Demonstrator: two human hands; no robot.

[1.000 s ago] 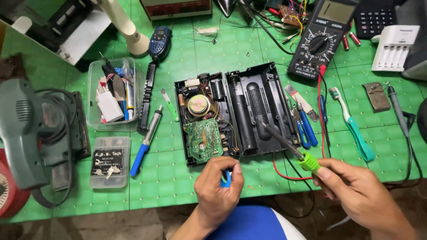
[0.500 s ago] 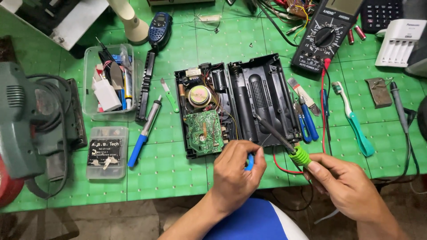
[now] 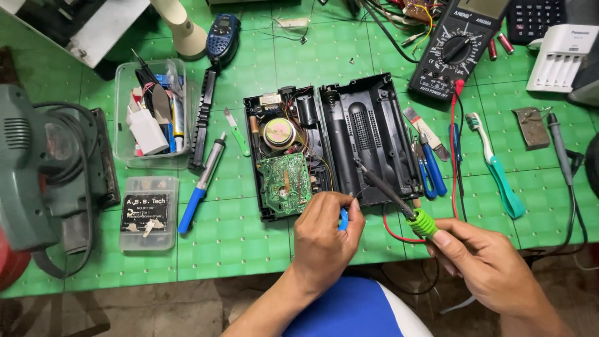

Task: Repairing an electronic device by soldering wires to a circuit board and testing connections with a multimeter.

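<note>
We see the left hand (image 3: 324, 240) near the front edge of the green mat (image 3: 231, 240), its fingers curled shut around a small blue object (image 3: 344, 218) of which only a sliver shows; we cannot tell what kind of thing it is. The right hand (image 3: 483, 262) is closed on the green grip of a soldering iron (image 3: 399, 196); the iron's dark shaft slants up and to the left, and its tip sits at the lower edge of the opened radio case (image 3: 331, 143), just beside the left fingertips.

The case lies open in two black halves in the middle of the mat; the left half carries a green circuit board (image 3: 284, 183) and a round speaker (image 3: 278, 131), the right half is a bare ribbed shell. A red wire (image 3: 399, 234) loops on the mat between the two hands, running under the iron.

Room is tight to the right of the case; blue-handled pliers (image 3: 430, 171) lie just beside its right edge, then a toothbrush (image 3: 496, 168) with a teal handle, and a multimeter (image 3: 458, 47) stands above them. To the left we find a blue-handled desoldering pump (image 3: 201, 184) lying slantwise, a clear plastic tub (image 3: 153, 115) of small tools, and a small flat parts box (image 3: 148, 213); the strip of mat between the pump and the left hand is the widest open patch near the front edge.
</note>
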